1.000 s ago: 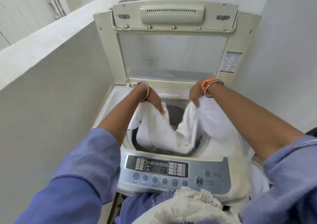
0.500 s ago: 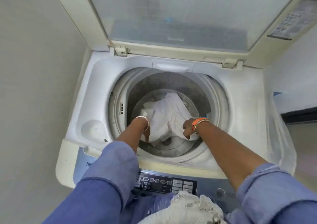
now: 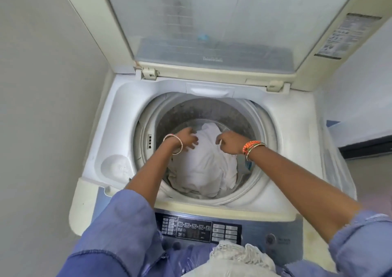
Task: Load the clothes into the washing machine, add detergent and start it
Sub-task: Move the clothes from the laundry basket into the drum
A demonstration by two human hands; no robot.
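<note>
A top-loading washing machine stands with its lid raised. A white garment lies bunched in the steel drum. Both my hands reach into the drum over the garment's far end. My left hand has its fingers spread and touches the cloth's left edge. My right hand hovers at the cloth's right side with fingers loosely bent and nothing gripped. A second whitish, frilled cloth sits bunched against my body at the bottom edge.
The control panel with its buttons runs along the machine's front edge. A round recess sits at the left of the tub rim. Grey walls close in on the left and right. No detergent is in view.
The white garment went from held above the tub, stretched between both hands, down into the drum. Both hands have let go and moved to its far end. The camera leaned closer.
</note>
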